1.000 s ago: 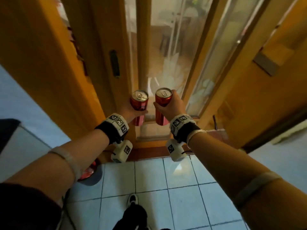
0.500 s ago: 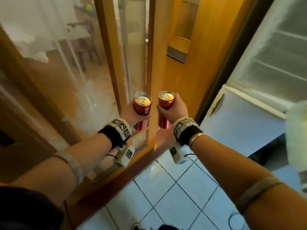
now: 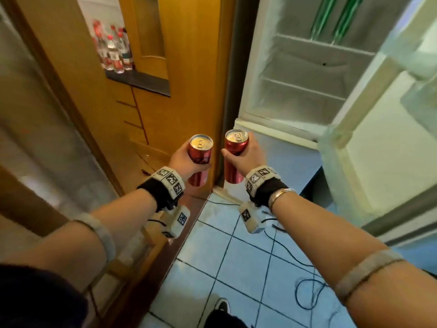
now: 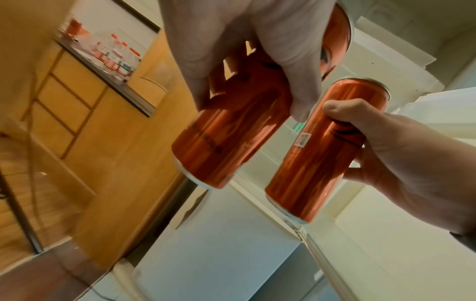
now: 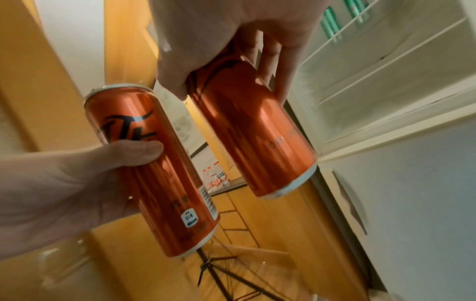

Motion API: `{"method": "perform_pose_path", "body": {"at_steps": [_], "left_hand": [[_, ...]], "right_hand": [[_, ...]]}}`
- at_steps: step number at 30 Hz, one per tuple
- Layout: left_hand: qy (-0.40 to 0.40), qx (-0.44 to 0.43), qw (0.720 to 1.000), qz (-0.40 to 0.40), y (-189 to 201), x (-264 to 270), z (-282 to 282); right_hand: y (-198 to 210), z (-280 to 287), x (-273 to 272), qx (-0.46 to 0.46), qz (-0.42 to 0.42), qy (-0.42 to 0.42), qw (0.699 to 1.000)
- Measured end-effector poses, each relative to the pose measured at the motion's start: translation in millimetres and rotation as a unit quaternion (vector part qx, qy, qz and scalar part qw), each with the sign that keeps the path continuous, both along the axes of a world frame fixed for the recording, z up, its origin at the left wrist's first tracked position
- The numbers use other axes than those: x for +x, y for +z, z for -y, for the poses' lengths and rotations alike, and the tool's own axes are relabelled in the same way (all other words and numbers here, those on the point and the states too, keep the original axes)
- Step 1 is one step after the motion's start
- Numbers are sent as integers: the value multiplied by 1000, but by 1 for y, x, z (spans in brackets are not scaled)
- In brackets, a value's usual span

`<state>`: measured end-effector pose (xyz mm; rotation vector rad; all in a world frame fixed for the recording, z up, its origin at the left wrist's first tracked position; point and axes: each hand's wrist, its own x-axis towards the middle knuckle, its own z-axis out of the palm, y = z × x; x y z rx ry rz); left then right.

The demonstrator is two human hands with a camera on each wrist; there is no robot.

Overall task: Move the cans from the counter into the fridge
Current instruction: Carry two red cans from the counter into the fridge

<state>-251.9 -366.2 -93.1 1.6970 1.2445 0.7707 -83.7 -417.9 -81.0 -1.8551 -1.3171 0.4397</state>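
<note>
I hold two tall red cans upright, side by side at chest height. My left hand (image 3: 182, 159) grips the left can (image 3: 200, 153) around its middle, and my right hand (image 3: 251, 157) grips the right can (image 3: 235, 150). The left wrist view shows the left hand's fingers (image 4: 296, 81) curled round its can (image 4: 231, 138). In the right wrist view the right can (image 5: 257, 132) sits the same way in my right hand (image 5: 231, 40). Ahead and to the right, the white fridge (image 3: 307, 95) stands open, its lower wire shelves bare.
The open fridge door (image 3: 383, 150) swings out at the right. Green bottles (image 3: 331, 17) lie on the top shelf. A wooden cabinet (image 3: 184, 67) stands left of the fridge, with water bottles (image 3: 113, 53) in a niche. Cables (image 3: 305, 290) trail over the tiled floor.
The view has swung right, from the wooden glass doors to the open fridge. Both hands keep the same grip on their cans, side by side.
</note>
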Motion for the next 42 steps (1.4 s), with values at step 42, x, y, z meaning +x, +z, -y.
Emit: {"method": "perform_pose_path", "body": {"at_steps": [42], "left_hand": [[-296,89,951,32,72,470,-374]], "right_hand": [[118,-285,405,96,41,-384,917]]}}
